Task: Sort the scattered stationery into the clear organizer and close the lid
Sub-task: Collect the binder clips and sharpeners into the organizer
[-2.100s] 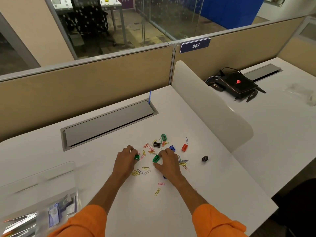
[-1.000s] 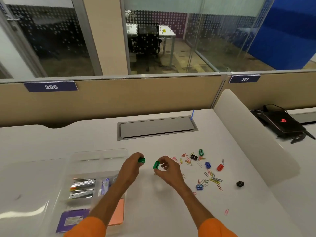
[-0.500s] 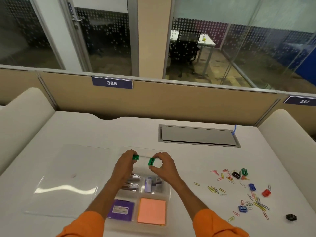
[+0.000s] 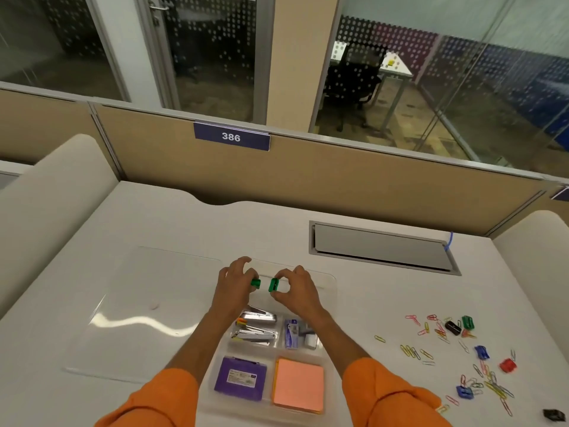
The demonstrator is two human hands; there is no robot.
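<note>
My left hand (image 4: 232, 288) pinches a small green clip (image 4: 255, 283) and my right hand (image 4: 295, 291) pinches a second green clip (image 4: 273, 285). Both hover above the far compartments of the clear organizer (image 4: 331, 306). Inside it lie staplers (image 4: 255, 329), a staple box (image 4: 294, 332), a purple box (image 4: 240, 377) and an orange sticky-note pad (image 4: 298, 385). The clear lid (image 4: 138, 309) lies flat to the organizer's left. Coloured paper clips (image 4: 431, 340) and small binder clips, green (image 4: 468, 322), black (image 4: 452, 327), blue (image 4: 481, 352) and red (image 4: 507, 365), are scattered at the right.
A grey cable hatch (image 4: 381, 246) is set into the white desk (image 4: 246, 229) behind the clips. Tan partition (image 4: 338, 180) with a 386 sign closes the back. White side dividers stand left (image 4: 46, 192) and right (image 4: 529, 257). A black clip (image 4: 554, 415) lies near the front right.
Both hands lifted a green clip each from the scattered pile and carried them left to above the organizer. My view swung left with them.
</note>
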